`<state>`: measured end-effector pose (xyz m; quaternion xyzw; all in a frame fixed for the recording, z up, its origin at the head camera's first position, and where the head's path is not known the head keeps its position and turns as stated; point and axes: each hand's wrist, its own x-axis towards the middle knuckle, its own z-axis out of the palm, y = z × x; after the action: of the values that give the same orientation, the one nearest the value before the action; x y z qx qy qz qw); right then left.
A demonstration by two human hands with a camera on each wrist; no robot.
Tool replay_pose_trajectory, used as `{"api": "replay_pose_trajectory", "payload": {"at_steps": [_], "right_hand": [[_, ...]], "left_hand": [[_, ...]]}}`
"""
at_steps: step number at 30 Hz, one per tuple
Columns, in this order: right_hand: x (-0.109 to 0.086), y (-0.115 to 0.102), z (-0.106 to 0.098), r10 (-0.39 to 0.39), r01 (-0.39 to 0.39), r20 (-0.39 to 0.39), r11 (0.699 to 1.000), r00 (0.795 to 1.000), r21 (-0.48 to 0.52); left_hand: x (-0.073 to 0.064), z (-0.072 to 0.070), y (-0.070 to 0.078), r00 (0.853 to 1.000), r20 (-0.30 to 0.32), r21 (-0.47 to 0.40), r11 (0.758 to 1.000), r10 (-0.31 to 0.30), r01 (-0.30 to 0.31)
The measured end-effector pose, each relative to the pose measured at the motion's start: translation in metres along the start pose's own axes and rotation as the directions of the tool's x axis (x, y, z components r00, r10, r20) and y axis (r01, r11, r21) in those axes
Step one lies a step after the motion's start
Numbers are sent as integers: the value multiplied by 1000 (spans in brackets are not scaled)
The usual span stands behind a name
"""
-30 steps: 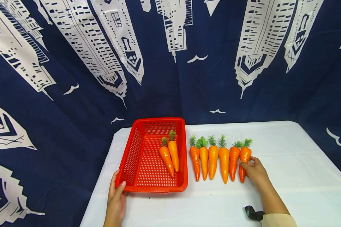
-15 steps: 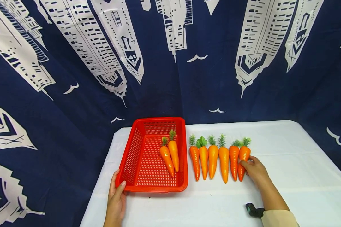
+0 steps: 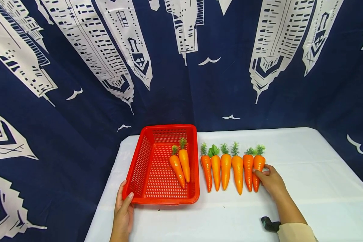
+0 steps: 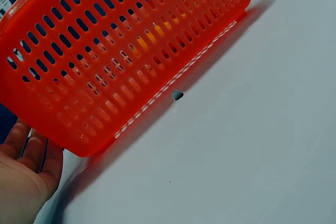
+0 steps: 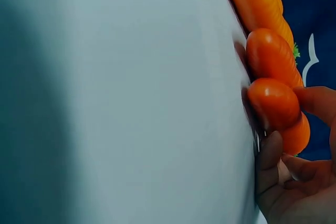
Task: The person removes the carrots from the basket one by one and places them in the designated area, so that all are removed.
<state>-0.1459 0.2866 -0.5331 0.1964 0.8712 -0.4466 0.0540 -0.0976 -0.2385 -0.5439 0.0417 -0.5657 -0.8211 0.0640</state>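
Note:
My left hand (image 3: 124, 210) grips the front left corner of a red plastic basket (image 3: 160, 201), thumb over the rim and fingers outside the wall. Two orange toy carrots (image 3: 177, 171) with green tops lie inside, toward its right side. To the right of the basket, several more carrots stand in a side-by-side row, leaves pointing away from me. My right hand (image 3: 273, 181) holds the rightmost, reddish-orange carrot (image 3: 259, 162) between thumb and fingers. In the right wrist view this carrot (image 5: 272, 103) lies against its reddish neighbour (image 5: 269, 51), with fingers on either side.
A white cloth covers the table (image 3: 224, 222). Behind it hangs a navy curtain (image 3: 169, 101) with white building prints. A small black device (image 3: 270, 224) is beside my right sleeve (image 3: 296, 232). A small dark speck (image 4: 177, 95) shows near the basket's front edge.
My right hand has shifted the rightmost carrot slightly left, closer against its neighbour. My left hand and the basket keep their places; the head view has tilted a little.

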Motion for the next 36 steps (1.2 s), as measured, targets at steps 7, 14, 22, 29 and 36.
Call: {"api": "replay_pose_trajectory", "payload": {"at_steps": [7,14,22,29,36], "right_hand": [[-2,0,1,13,-13,-11,999,1000,33],[-5,0,1,18,-18,-8,997,1000,75],[-5,3,2,33,-30,-27,990,999,135],[-4,7,2,42,-37,-28,983,999,178],[-5,9,2,32,-29,-15,985,999,171]], "left_hand": [[0,-1,-1,1000,-6,0,1000,-3,3],[0,0,-1,1000,-11,3,1000,-9,9],[0,-1,-1,1000,-8,4,1000,-14,14],[1,-1,-2,1000,-18,7,1000,-19,19],[1,-1,-2,1000,-11,3,1000,-18,18]]}}
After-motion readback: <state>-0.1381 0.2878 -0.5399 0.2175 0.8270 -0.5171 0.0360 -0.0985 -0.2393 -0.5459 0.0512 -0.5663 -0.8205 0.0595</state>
